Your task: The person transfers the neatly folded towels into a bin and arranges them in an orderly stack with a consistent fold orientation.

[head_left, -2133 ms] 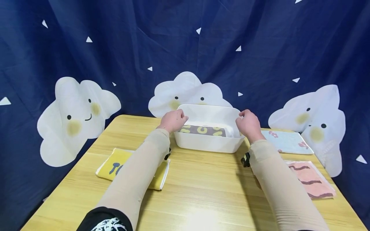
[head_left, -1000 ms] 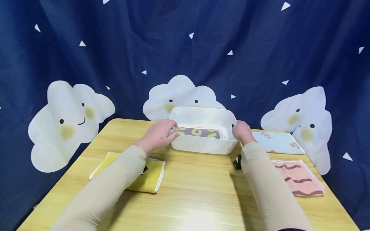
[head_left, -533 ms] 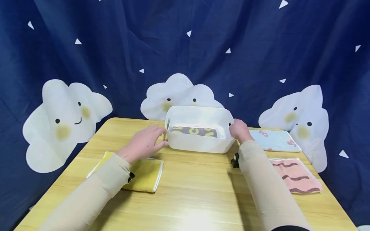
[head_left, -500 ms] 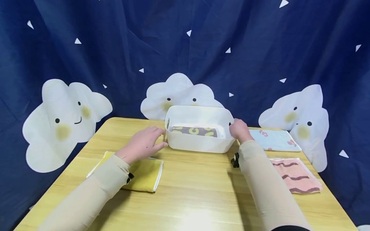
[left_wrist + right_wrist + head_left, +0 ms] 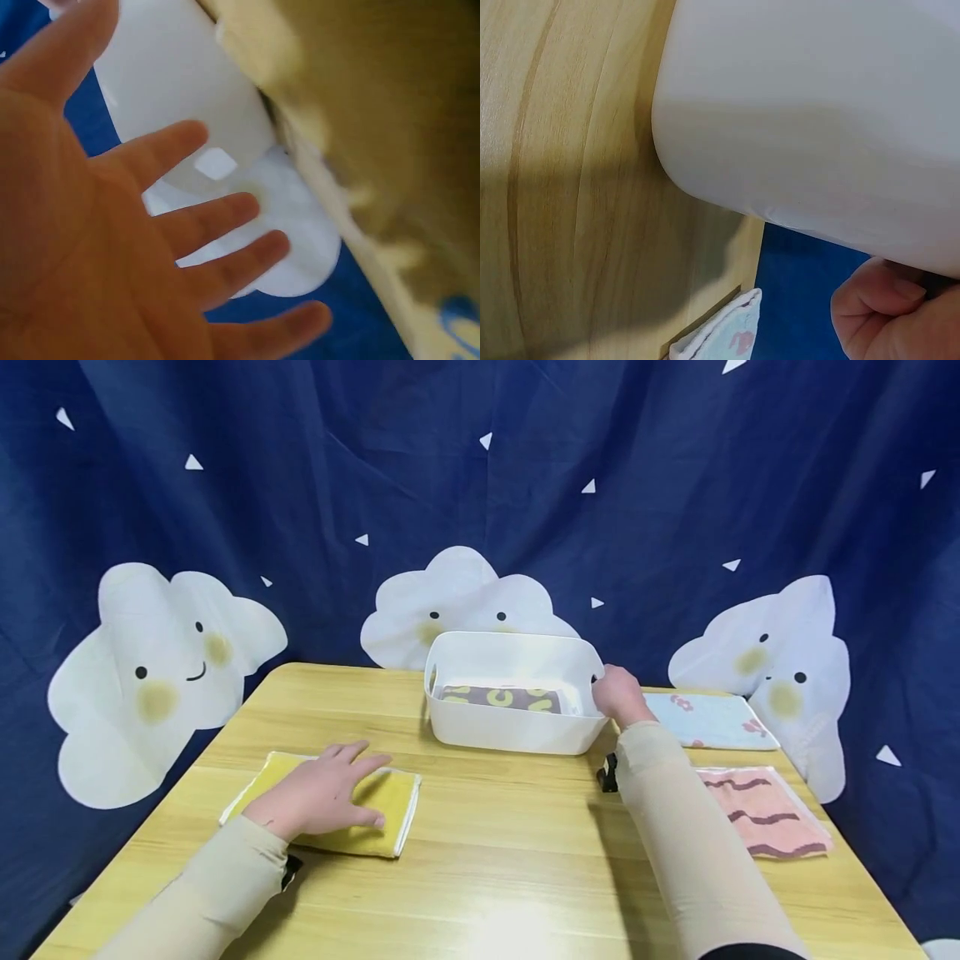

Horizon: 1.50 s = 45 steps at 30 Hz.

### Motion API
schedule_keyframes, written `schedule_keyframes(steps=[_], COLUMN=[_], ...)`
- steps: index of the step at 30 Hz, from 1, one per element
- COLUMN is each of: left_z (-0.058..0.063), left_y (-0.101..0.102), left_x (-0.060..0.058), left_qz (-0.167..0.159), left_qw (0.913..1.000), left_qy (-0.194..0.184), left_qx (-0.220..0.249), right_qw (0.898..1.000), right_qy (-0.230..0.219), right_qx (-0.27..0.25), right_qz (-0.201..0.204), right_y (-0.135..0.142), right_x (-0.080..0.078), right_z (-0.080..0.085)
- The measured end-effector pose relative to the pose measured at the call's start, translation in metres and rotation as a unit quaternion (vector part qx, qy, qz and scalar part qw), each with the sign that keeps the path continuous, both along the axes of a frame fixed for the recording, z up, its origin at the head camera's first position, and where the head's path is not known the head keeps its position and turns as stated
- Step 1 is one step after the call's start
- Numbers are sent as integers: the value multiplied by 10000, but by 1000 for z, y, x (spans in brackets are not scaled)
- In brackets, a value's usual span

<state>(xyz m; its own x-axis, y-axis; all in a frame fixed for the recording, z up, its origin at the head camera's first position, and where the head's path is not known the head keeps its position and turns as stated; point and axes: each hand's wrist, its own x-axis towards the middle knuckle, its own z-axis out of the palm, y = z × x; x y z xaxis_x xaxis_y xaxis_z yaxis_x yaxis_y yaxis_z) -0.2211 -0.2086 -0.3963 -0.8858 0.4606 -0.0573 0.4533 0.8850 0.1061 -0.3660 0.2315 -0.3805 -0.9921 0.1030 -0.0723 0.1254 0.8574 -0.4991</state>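
My left hand point(image 5: 322, 797) hovers over a folded yellow towel point(image 5: 270, 777) with white edging, at the left of the table. In the left wrist view its fingers point(image 5: 202, 217) are spread and straight, apart from the towel. My right hand point(image 5: 621, 693) grips the right end of a white plastic basket point(image 5: 510, 732) at its handle hole. The right wrist view has that hand point(image 5: 889, 319) with fingers curled at the rim of the basket point(image 5: 795, 142); the grip is partly cut off. Inside the basket lies a grey-brown towel point(image 5: 501, 697) with yellow shapes.
Right of the basket lies a folded light blue towel point(image 5: 712, 721) with pink flowers. Nearer, partly behind the right forearm, is a pink towel point(image 5: 765, 814) with brown wavy stripes. A dark blue cloud-print curtain point(image 5: 645, 510) hangs behind the wooden table point(image 5: 480, 852).
My left hand has let go of the basket's left end and moved left and nearer, over the yellow towel. My right hand has stayed at the basket's right end.
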Motion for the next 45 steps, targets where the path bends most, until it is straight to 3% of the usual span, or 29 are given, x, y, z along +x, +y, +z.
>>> schedule_keyframes(steps=[6, 13, 27, 37, 45], left_z=[-6, -12, -17, -18, -20], left_y=[-27, -37, -13, 18, 51], left_x=[19, 20, 17, 16, 15], left_qz=[541, 754, 752, 767, 475], left_qw=[9956, 9901, 9912, 9899, 9922], left_qy=[-757, -1187, -1014, -998, -849], left_qx=[92, 50, -408, -648, -782], right_qw=[10000, 9999, 9998, 9996, 9998], right_qy=[-72, -49, -207, -263, -209], right_qx=[-10, 83, -46, -131, -6], right_qz=[-35, 69, -16, -23, 62], right_y=[-2, 2, 2, 1, 0], right_x=[-2, -1, 2, 0, -2], right_z=[0, 0, 0, 1, 2])
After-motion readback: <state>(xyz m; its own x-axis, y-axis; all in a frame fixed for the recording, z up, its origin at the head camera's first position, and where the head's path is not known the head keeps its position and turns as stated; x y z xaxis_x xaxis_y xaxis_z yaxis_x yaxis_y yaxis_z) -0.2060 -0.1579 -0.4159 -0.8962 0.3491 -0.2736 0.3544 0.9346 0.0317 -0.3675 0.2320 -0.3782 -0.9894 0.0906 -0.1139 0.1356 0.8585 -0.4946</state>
